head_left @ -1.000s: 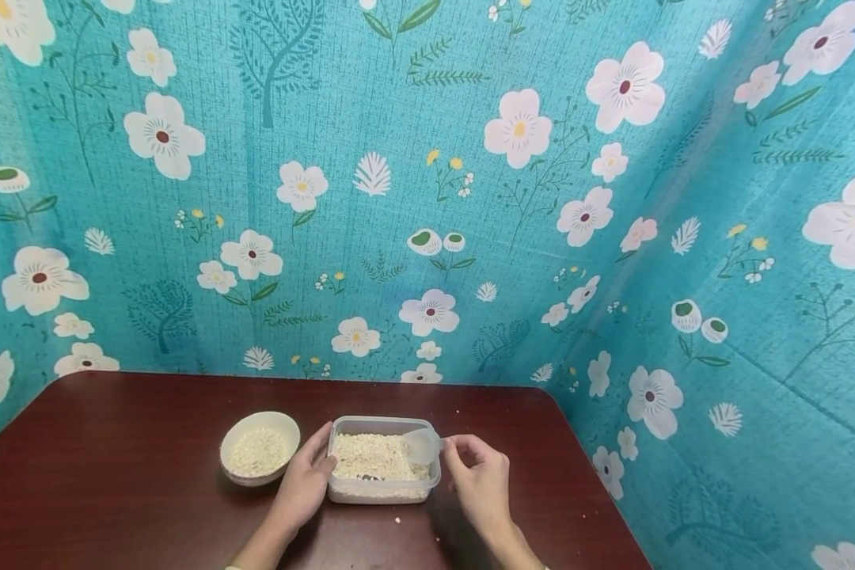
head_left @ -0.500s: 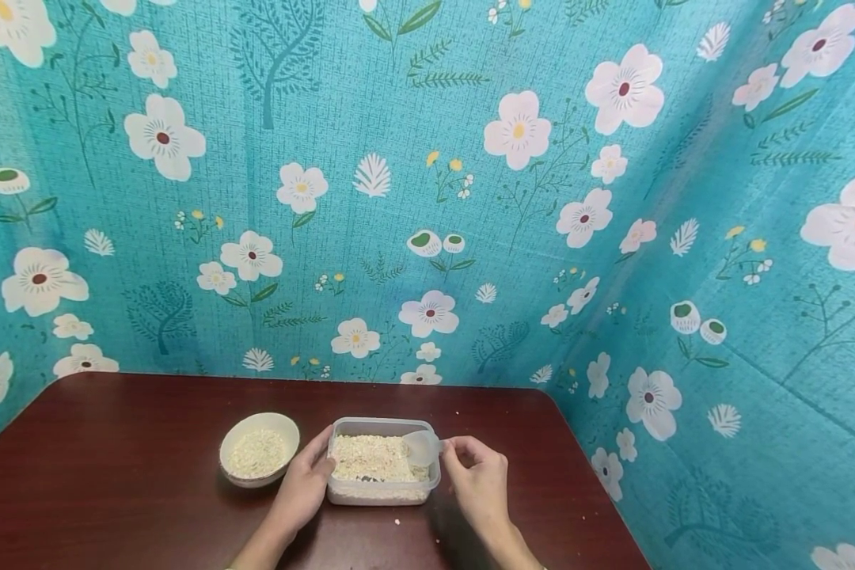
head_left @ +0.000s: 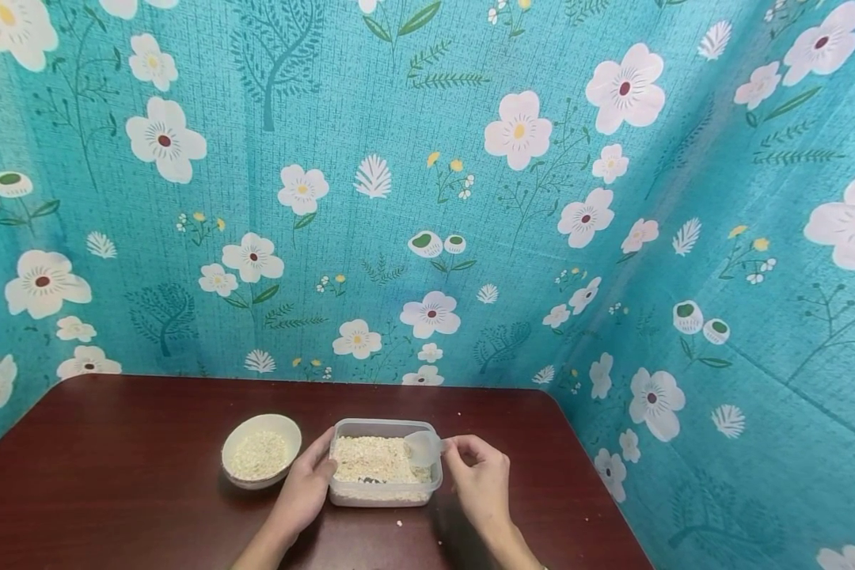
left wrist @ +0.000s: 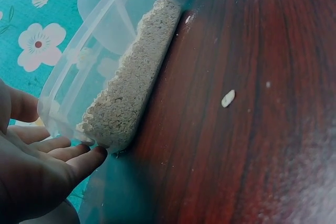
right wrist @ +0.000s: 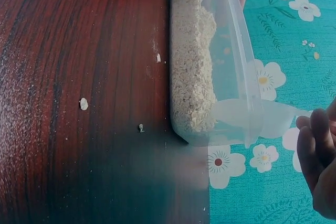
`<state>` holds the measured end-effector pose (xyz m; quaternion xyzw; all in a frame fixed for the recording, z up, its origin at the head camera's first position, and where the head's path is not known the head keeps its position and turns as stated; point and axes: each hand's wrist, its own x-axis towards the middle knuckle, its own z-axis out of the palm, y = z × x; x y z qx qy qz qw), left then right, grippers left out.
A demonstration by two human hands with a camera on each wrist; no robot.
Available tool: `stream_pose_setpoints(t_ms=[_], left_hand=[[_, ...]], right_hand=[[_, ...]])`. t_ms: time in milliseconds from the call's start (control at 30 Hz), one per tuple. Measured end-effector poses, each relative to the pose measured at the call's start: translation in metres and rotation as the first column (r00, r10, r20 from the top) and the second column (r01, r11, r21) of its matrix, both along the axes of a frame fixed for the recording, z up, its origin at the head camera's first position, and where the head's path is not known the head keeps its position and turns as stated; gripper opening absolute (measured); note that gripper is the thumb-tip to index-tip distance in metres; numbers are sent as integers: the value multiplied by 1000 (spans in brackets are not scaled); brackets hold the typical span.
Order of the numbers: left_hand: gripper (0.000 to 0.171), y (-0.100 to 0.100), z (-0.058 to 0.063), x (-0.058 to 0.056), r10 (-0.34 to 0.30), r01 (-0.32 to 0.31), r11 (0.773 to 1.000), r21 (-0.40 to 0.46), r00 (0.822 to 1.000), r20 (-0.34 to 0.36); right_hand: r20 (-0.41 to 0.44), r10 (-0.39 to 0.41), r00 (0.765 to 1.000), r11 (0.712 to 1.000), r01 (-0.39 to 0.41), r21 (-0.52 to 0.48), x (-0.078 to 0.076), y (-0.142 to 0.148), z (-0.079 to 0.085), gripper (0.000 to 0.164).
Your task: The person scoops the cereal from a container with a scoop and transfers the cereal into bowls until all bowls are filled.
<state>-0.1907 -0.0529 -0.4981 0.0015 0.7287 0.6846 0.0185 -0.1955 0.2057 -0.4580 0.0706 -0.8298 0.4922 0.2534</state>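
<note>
A clear rectangular plastic container (head_left: 381,500), partly filled with pale oat-like flakes (left wrist: 123,90), stands on the table. My left hand (head_left: 304,484) rests against its left end, thumb by the rim and fingers along the outer wall. In the left wrist view the fingers (left wrist: 73,161) look mostly straight. My right hand (head_left: 480,479) pinches the handle of a translucent plastic scoop (head_left: 422,448) just outside the right end. The scoop's bowl reaches over the rim into the container, its lower end right at the flakes in the right wrist view.
Left of the container stands a white bowl (head_left: 290,428) with similar pale flakes in it. A few loose flakes (right wrist: 84,104) lie on the dark red-brown table (head_left: 135,475). Blue-green floral cloth (head_left: 370,277) hangs behind the table and on the right.
</note>
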Motion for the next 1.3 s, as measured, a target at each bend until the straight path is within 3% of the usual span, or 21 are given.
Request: stream_pose_setpoints(t_ms=[300,600,867,1133,1300], left_hand=[[54,-1,-1,-1,13,-12,1000,-18,1000,15],[55,-2,-1,-1,6,-6,1000,-5,1000,5],[54,-2,0,-1,8,-8,1000,-21,1000,12],[54,0,-4,-2,16,-16,1000,-16,1000,-16],[54,1,-5,-2,18,-18,1000,-19,1000,-9]], right_hand=[[6,-3,1000,998,3,-68,-4,-2,-3,11],[97,-8,995,983,26,-184,-8,-5,-4,6],[182,9,983,963,41,-266,3,-18,17,7],[244,59,968,923,41,-383,-22,-15,-19,10],[297,96,950,916,32,-400,-26,-20,-19,11]])
